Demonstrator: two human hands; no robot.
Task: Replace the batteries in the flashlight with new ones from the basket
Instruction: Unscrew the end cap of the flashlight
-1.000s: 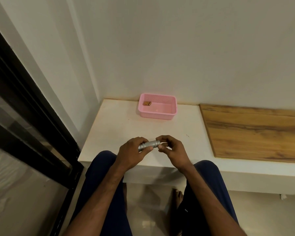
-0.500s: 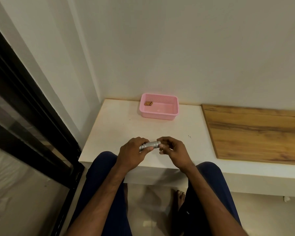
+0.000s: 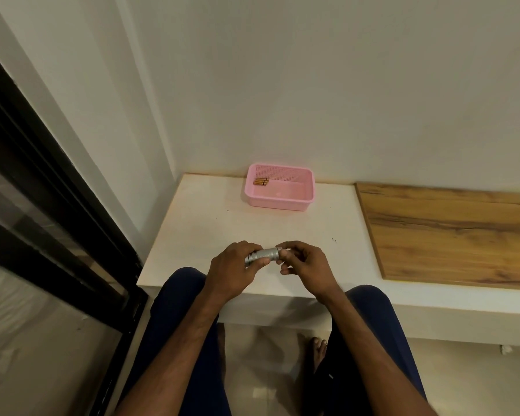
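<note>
Left hand: the left hand [image 3: 233, 270] has its fingers curled round the left part of the flashlight [image 3: 264, 255], with the thumb lying along the near side of the barrel.
Right hand: the right hand [image 3: 305, 262] pinches the right end of the flashlight with curled fingertips; what exactly it touches there is hidden by the fingers.
Flashlight: a short silver metal tube, held about level between both hands, above the near edge of the white ledge [image 3: 204, 229], not resting on it.
Basket: the pink basket [image 3: 300, 202] stands at the far side of the ledge, close to the wall, well apart from the hands.
Batteries: a few golden batteries [image 3: 261, 181] lie side by side in the far left corner of the basket.
Wooden board: a wooden board [image 3: 451, 232] lies on the ledge to the right of the basket.
Person: seated, dark blue trousers, one bare foot [image 3: 318, 352] on the floor.
</note>
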